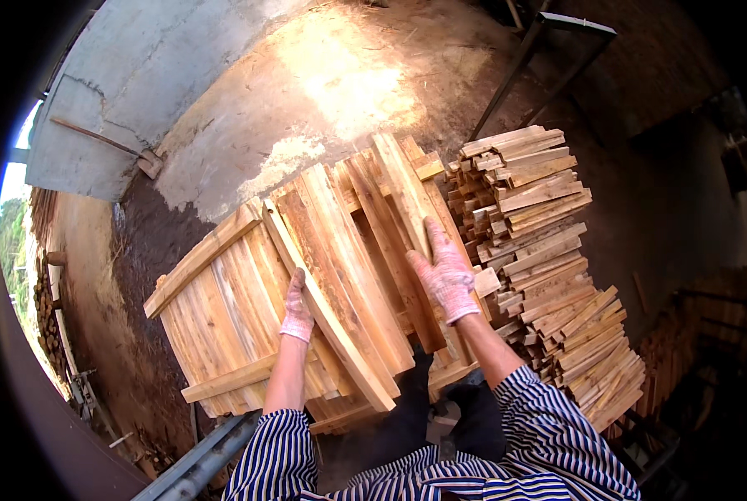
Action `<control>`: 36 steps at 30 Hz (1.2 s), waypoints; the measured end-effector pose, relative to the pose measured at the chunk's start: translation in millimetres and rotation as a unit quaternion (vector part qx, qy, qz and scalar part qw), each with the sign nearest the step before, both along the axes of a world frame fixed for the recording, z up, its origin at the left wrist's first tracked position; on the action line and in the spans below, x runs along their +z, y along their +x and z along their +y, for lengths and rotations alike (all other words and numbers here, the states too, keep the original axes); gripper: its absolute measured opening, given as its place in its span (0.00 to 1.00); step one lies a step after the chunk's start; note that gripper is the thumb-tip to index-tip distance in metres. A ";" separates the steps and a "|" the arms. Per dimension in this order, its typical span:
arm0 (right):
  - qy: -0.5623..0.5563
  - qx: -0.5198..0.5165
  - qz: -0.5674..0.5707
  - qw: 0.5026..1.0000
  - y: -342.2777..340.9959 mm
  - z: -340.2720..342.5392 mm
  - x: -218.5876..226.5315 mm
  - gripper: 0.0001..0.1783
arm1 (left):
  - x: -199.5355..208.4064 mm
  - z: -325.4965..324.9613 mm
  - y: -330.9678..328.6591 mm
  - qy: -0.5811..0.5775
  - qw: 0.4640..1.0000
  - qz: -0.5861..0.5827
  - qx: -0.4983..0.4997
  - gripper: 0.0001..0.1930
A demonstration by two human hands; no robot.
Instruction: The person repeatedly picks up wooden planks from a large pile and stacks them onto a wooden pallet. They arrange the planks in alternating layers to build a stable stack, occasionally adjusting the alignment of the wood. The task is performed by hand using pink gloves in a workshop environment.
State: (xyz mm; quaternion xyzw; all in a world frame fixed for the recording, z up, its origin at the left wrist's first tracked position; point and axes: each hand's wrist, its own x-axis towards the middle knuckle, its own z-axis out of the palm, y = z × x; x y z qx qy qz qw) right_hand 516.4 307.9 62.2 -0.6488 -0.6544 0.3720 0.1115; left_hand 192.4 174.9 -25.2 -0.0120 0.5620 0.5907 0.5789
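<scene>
Both my hands wear pinkish-white work gloves. My left hand (pixel 297 311) wraps the left edge of a long narrow wooden plank (pixel 330 316), thumb along its side and the other fingers hidden. On the right, my right hand (pixel 445 274) grips the near part of another plank (pixel 401 188), thumb to its left and fingers along its right. Several loose planks (pixel 340 242) lie side by side between my hands, with a darker, tilted board (pixel 383 225) among them. Beneath and to the left is a slatted wooden panel (pixel 244 284) with two crosspieces (pixel 202 259).
A tall stack of short wooden boards (pixel 549 225) stands close to my right. Past it is a dark metal frame (pixel 540 63). A long-handled tool (pixel 98 135) leans at the pale wall (pixel 173 58), far left. Metal rails (pixel 202 459) lie near my left sleeve.
</scene>
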 end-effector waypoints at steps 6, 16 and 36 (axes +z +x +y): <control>-0.094 0.017 -0.037 0.995 -56.6 -14.2 -13.9 0.49 | -7.6 1.8 7.2 0.026 0.999 -0.013 -0.027 0.38; 0.052 0.095 -0.066 0.992 -78.3 -19.1 1.8 0.44 | -19.7 -7.3 -8.7 0.007 0.999 0.042 -0.010 0.42; -0.137 -0.060 -0.004 0.989 -28.5 -2.2 -63.1 0.34 | 6.0 8.5 10.2 -0.006 0.998 0.026 -0.049 0.40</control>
